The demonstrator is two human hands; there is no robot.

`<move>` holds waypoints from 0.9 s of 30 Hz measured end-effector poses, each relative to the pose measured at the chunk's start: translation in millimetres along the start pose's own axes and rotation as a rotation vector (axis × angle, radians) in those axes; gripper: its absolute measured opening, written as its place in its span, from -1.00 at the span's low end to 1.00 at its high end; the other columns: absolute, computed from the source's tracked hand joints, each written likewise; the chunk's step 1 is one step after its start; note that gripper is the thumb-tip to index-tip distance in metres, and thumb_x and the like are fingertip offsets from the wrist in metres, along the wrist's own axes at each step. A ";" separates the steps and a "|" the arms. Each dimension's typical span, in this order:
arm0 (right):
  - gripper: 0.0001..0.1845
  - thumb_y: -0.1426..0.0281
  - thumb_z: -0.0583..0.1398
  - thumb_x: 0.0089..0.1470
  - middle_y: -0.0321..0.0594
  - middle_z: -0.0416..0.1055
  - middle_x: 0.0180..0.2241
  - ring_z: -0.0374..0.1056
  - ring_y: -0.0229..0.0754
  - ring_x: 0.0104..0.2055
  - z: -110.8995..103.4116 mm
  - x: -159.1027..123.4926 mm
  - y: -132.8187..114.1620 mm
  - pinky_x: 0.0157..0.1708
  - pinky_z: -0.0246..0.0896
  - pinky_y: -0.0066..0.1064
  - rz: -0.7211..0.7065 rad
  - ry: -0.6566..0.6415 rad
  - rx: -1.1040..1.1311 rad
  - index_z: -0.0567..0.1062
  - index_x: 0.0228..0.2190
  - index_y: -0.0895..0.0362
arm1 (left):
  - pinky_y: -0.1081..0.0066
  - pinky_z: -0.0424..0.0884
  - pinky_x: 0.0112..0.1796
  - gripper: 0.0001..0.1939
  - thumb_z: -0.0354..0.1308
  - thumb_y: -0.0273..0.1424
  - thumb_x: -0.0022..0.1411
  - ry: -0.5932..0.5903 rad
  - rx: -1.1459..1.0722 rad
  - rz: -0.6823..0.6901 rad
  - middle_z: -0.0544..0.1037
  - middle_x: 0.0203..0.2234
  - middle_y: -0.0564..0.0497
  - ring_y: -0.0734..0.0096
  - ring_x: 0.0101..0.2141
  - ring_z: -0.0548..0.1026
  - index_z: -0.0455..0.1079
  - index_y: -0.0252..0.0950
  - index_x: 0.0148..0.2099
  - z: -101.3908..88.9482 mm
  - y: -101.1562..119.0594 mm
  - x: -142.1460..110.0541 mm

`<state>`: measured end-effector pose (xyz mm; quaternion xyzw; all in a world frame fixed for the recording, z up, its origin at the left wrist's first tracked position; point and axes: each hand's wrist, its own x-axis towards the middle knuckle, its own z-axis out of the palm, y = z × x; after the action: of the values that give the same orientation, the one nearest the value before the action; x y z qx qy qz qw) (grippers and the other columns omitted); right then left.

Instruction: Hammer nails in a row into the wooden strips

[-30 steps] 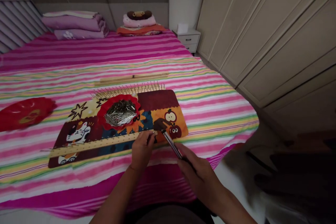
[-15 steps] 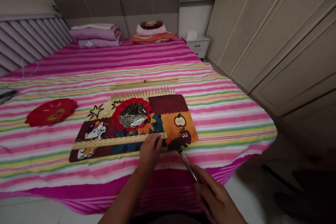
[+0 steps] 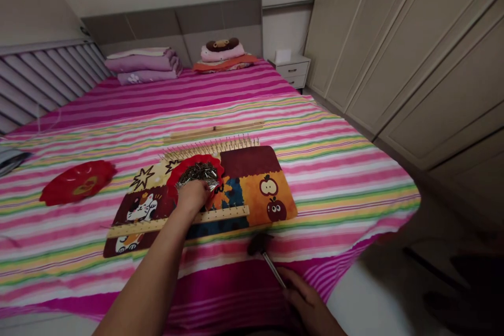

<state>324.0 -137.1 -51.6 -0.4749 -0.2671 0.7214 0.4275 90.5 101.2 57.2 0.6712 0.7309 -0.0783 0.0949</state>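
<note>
My left hand [image 3: 192, 194] reaches into a red dish [image 3: 181, 174] heaped with small metal nails [image 3: 199, 171], its fingers curled down among them. The dish sits on a cartoon-printed mat [image 3: 252, 189] on the bed. A wooden strip [image 3: 220, 214] with a row of holes lies along the mat's near edge, just in front of that hand. My right hand [image 3: 305, 299] grips the handle of a small hammer [image 3: 260, 245], whose dark head hovers over the bedspread near the bed's edge.
A second wooden strip [image 3: 212, 146] studded with upright nails lies behind the dish, another bare strip [image 3: 214, 129] beyond it. A second red dish [image 3: 79, 182] rests at left. Folded bedding [image 3: 142, 63] and a plush toy [image 3: 222, 48] sit by the headboard; wardrobes [image 3: 413, 52] line the right.
My left hand left the near wooden strip and moved up into the dish of nails. My right hand drew the hammer back from the mat toward the bed's edge.
</note>
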 end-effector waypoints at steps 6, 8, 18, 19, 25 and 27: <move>-0.58 0.32 0.18 -0.06 -0.25 0.53 -0.24 0.42 -0.10 -0.19 1.5 -1.0 -3.8 -0.13 0.25 -0.29 0.025 -0.013 0.011 0.48 -0.09 0.02 | 0.45 0.20 -0.44 -0.82 0.06 -0.33 0.03 0.048 -0.109 0.021 0.57 -0.48 -0.02 0.33 -0.41 0.47 0.48 -0.22 -0.40 0.8 -11.8 1.4; -0.58 0.32 0.19 -0.06 -0.25 0.53 -0.23 0.42 -0.09 -0.17 1.7 -0.6 -4.5 -0.12 0.25 -0.30 0.017 -0.031 0.002 0.48 -0.09 0.03 | 0.47 0.18 -0.48 -0.84 0.08 -0.30 0.01 0.072 -0.212 -0.006 0.54 -0.56 0.03 0.38 -0.48 0.44 0.45 -0.22 -0.45 1.3 -18.9 0.2; -0.62 0.33 0.19 -0.04 -0.23 0.52 -0.15 0.39 -0.07 -0.07 -3.3 1.1 1.8 -0.08 0.24 -0.28 -0.031 -0.009 -0.046 0.49 -0.11 0.02 | 0.49 0.22 -0.49 -0.80 0.20 -0.23 -0.19 0.231 -0.798 -0.018 0.49 -0.66 0.09 0.47 -0.58 0.36 0.44 -0.26 -0.54 1.6 -33.5 -9.6; -0.62 0.34 0.18 -0.03 -0.23 0.51 -0.13 0.38 -0.07 -0.05 -3.9 1.2 1.5 -0.06 0.23 -0.28 -0.042 -0.010 -0.056 0.49 -0.11 0.02 | 0.49 0.23 -0.49 -0.79 0.21 -0.23 -0.20 0.228 -0.824 -0.015 0.48 -0.66 0.09 0.47 -0.58 0.36 0.44 -0.27 -0.53 1.8 -33.5 -10.0; -0.60 0.40 0.15 -0.04 -0.23 0.50 -0.09 0.37 -0.07 -0.04 -6.7 1.6 0.1 -0.05 0.22 -0.28 -0.086 -0.019 -0.134 0.50 -0.10 0.03 | 0.49 0.27 -0.51 -0.71 0.27 -0.20 -0.31 0.159 -1.080 -0.017 0.45 -0.67 0.10 0.51 -0.60 0.37 0.40 -0.30 -0.53 8.3 -33.8 -7.1; -0.59 0.41 0.14 -0.04 -0.24 0.51 -0.09 0.38 -0.08 -0.04 -6.9 1.7 0.3 -0.05 0.23 -0.29 -0.081 -0.023 -0.138 0.49 -0.09 0.04 | 0.50 0.26 -0.53 -0.70 0.28 -0.21 -0.32 0.168 -1.111 -0.050 0.43 -0.70 0.12 0.52 -0.62 0.35 0.38 -0.31 -0.53 10.7 -33.9 -4.9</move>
<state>329.8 -135.9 -55.4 -0.4836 -0.3402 0.6889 0.4193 57.5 91.0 47.6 0.5068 0.6832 0.3698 0.3738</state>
